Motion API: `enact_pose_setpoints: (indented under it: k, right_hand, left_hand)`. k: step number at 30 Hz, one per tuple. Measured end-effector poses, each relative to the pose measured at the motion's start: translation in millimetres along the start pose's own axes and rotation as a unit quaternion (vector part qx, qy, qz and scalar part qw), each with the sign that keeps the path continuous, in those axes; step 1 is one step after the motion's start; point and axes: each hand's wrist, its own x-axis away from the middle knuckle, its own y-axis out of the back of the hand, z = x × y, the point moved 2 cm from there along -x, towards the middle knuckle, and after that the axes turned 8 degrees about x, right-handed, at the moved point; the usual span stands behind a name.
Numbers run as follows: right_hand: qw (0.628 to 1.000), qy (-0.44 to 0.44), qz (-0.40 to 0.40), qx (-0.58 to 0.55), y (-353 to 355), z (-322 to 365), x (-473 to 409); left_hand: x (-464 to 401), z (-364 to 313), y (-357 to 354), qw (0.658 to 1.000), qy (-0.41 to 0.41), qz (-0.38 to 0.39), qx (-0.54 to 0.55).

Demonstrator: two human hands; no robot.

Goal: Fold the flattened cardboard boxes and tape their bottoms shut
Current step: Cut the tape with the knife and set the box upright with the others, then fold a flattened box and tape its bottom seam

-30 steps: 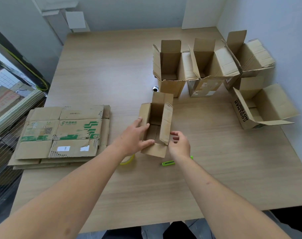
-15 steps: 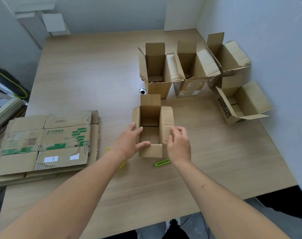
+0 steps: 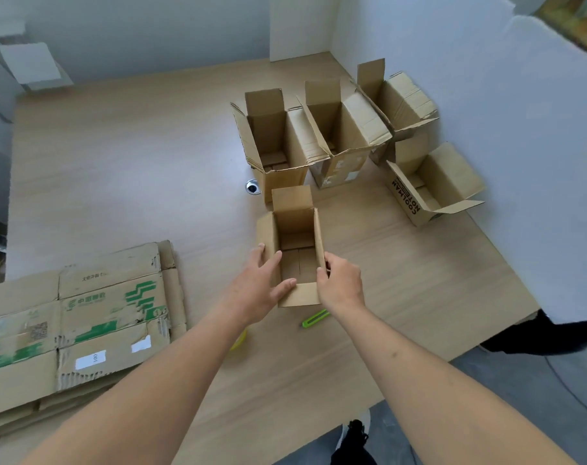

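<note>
**Erected box held upright, ready to join the finished ones**

The worktop [image 3: 117,156] carries a stack of flattened boxes [image 3: 73,327] at its left edge and four open boxes [image 3: 345,129] near its far right corner, all apparently empty. Mid-worktop, the small box [image 3: 295,250] stands open, empty, bottom flaps closed. The left hand [image 3: 255,286] and right hand [image 3: 340,283] grasp its side walls with curled fingers. Next, probably set it aside, then take another flat.
</note>
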Motion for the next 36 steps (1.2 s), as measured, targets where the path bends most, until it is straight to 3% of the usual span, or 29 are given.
enact_pose_setpoints:
  k: [10,21,29,32,36]
  right_hand:
    - [1.0,-0.03,0.008,0.001,73,-58,-52]
    - [0.997,0.03,0.067,-0.009,113,-135,-126]
    - [0.996,0.053,0.077,-0.009,113,-156,-160]
    - [0.993,0.1,0.068,0.017,109,-155,-171]
    - [0.974,0.183,0.02,0.134,113,-153,-180]
  left_hand:
    - [-47,-88,-27,0.999,-0.041,0.008,-0.023]
    - [-91,-164,-98,0.998,0.047,-0.041,-0.029]
    - [-123,-179,-121,0.995,0.079,-0.05,-0.033]
    - [-134,-184,-123,0.994,0.08,-0.061,-0.034]
    - [-149,-190,-125,0.992,0.076,-0.08,-0.064]
